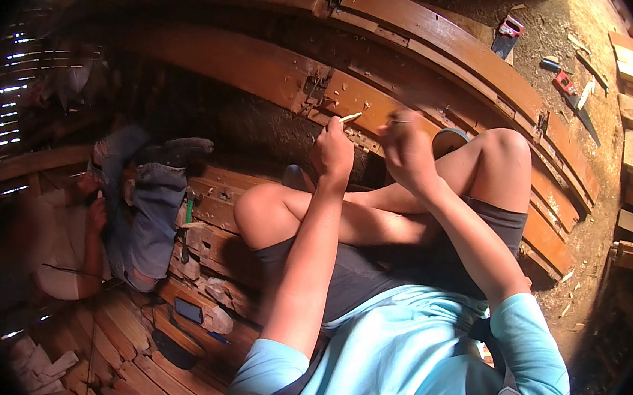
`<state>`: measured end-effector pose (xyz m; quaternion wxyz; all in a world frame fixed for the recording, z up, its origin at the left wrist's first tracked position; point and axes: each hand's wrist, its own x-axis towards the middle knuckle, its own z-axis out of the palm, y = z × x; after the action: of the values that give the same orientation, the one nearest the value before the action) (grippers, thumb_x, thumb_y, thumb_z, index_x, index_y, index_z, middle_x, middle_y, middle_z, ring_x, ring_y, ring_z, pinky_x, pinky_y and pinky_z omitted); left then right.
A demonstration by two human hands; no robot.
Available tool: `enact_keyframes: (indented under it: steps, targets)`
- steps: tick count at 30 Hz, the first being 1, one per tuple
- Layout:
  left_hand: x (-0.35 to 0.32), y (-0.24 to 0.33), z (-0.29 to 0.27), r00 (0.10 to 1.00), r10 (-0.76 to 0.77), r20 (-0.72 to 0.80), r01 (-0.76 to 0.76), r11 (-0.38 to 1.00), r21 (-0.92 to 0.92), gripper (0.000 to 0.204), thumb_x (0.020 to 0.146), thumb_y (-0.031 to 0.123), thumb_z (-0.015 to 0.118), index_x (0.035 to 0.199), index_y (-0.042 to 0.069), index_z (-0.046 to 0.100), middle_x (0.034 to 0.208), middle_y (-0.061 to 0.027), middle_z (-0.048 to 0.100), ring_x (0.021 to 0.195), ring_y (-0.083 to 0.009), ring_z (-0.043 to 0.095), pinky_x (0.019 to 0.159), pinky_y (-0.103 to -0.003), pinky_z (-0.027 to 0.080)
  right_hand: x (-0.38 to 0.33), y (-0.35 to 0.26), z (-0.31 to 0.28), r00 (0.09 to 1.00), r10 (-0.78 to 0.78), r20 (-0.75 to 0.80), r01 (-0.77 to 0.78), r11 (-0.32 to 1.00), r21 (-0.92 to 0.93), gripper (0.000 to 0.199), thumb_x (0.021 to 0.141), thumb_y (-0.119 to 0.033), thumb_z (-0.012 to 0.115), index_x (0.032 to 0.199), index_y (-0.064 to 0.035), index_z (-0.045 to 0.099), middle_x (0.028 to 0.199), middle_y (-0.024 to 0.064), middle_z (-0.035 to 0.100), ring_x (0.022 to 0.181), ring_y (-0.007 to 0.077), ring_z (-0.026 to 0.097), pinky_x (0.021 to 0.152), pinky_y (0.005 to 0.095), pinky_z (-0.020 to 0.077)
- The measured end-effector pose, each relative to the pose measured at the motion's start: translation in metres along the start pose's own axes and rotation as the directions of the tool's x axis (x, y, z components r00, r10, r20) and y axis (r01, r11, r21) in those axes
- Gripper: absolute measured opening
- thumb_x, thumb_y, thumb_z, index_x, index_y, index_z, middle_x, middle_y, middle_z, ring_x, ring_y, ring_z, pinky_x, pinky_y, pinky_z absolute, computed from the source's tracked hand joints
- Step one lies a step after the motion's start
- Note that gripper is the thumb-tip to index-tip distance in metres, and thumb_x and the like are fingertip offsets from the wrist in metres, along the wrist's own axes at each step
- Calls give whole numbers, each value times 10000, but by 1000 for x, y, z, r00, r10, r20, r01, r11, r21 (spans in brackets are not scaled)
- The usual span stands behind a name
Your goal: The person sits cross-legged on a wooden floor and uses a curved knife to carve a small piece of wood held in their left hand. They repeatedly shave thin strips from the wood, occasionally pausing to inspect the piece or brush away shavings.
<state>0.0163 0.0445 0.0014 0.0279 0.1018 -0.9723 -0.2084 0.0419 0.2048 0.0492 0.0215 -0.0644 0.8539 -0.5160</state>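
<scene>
**Both hands up on the wooden frame**

Left hand (333,148) pinches a pale thin stick (351,116), tip on the brown wooden frame (355,95) at 12 o'clock. Right hand (405,146) is clenched beside it; what it grips is too blurred to tell.

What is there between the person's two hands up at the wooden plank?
In the head view, only bare plank shows between the left hand and right hand; the left hand's pale stick points into the gap.
</scene>
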Motion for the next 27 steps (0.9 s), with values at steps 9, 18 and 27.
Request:
enact_keyframes:
  steps: [9,18,27]
  targets:
    - [0,-1,0,998,43,-49,-43,999,8,136,911,161,467,941,103,586,864,-147,662,779,-389,634,637,-491,495,-3,28,17,898,331,290,-150,850,-506,245,880,-236,508,942,-10,438,744,248,637,723,417,650,608,525,515]
    - [-2,-2,1,1000,21,-12,-21,1000,10,142,932,195,460,936,105,570,857,-136,661,782,-381,634,634,-489,490,11,-41,-44,939,205,277,-212,977,-6,285,918,-273,563,1046,-37,469,718,202,587,663,396,586,594,429,442]
    - [-4,-4,-2,995,67,-75,-66,998,15,128,915,174,481,926,102,586,830,-133,665,746,-366,642,603,-484,494,-5,28,36,859,421,291,-243,835,-493,294,852,-255,553,1030,-50,442,828,217,659,788,423,644,702,534,507]
